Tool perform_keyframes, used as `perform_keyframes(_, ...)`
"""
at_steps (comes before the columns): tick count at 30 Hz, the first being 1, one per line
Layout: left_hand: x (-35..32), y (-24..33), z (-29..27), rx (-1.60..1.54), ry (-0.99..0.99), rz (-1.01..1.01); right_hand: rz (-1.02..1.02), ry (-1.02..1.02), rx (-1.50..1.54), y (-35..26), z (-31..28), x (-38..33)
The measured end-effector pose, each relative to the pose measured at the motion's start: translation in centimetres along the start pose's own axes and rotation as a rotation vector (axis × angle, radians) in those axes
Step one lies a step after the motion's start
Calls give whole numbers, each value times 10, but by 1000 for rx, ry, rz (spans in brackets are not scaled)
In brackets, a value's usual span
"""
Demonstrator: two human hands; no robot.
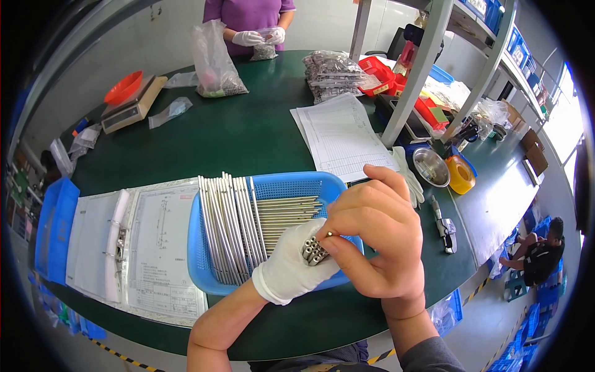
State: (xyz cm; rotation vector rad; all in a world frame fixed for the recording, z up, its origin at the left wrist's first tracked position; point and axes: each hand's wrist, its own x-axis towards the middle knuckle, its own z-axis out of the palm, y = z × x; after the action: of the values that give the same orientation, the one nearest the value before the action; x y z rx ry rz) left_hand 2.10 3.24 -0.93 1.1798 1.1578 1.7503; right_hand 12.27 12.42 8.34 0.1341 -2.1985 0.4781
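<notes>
My left hand (288,266), in a white glove, is closed around a bundle of thin metal tubes (313,251), whose open ends face me. With thumb and forefinger my bare right hand (384,229) pinches the end of one tube at the bundle's upper edge; its other fingers are curled and raised. Both hands are over the right side of a blue perforated basket (279,181). Inside it, slender silvery rods (229,229) lean in a row across the left half. More rods (285,214) lie crosswise under them, partly hidden by my left hand.
An open binder (158,248) with drawings lies left of the basket, beside a blue bin (59,229). Papers (347,136), a steel bowl (431,167) and a micrometer (444,226) are to the right. Across the green table, a gloved person (251,25) handles a small bag near a scale (133,102).
</notes>
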Motion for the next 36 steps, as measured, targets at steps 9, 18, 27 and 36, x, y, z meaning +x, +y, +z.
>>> perform_keyframes(9, 0, 4, 2, 19, -2, -24, 108, 20, 203, -2, -4, -4)
perform_keyframes(18, 1, -3, 0, 112, -5, 39, 106, -5, 94, -4, -3, -3)
perform_keyframes(27, 3, 11, 6, 168, -18, 36, 58, -6, 25, -1, -6, -2)
perform_keyframes(36, 3, 0, 4, 109, 1, -41, 25, 29, 18, 3, -4, -4)
